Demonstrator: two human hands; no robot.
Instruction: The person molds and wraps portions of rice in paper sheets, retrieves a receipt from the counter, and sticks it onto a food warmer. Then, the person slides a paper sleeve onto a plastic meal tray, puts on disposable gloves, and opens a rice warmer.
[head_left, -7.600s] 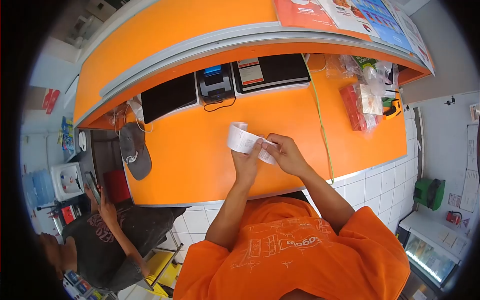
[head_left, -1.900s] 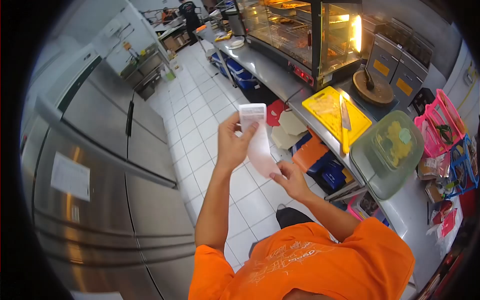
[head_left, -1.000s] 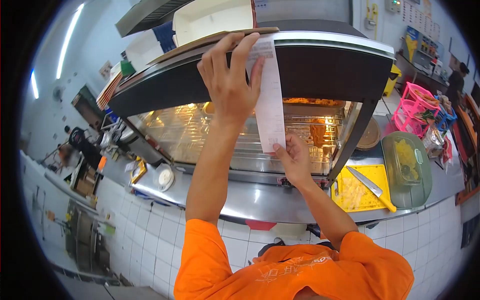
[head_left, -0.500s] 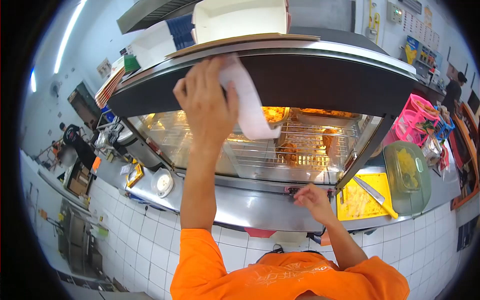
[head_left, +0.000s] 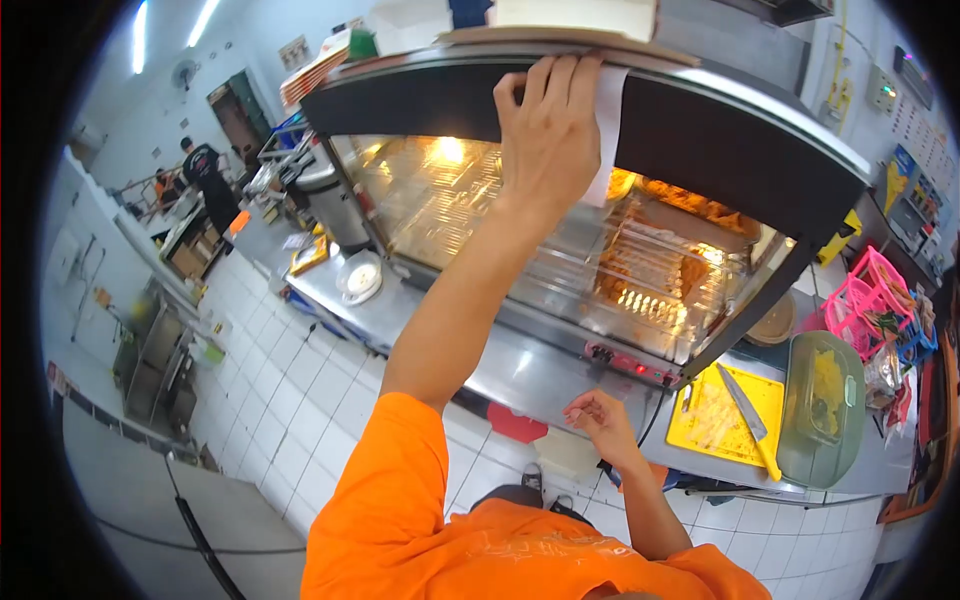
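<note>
My left hand [head_left: 552, 135] is raised to the top front edge of a heated glass display cabinet [head_left: 720, 150]. A long white paper slip [head_left: 609, 125] hangs down from its fingers against the black panel; the fingertips are partly hidden at the edge. Behind the glass lie trays of golden fried food [head_left: 690, 205] and browned pieces [head_left: 690, 272] on a wire rack. Low in front of the counter, my right hand [head_left: 603, 425] hovers with its fingers loosely bent and apart, nothing visible in it. Just above it is the cabinet's red-lit control strip [head_left: 635, 363].
Right of the cabinet, a knife [head_left: 743, 405] rests on a yellow cutting board [head_left: 685, 425], beside a green-tinted tub [head_left: 805, 465] and pink baskets [head_left: 850, 315]. Cardboard [head_left: 570, 42] and boxes sit on the cabinet. A person [head_left: 208, 180] in dark clothes stands far left.
My left hand has carried the paper slip up and right to the cabinet's top edge. My right hand has drawn down, away from the control strip. The camera view has shifted and tilted.
</note>
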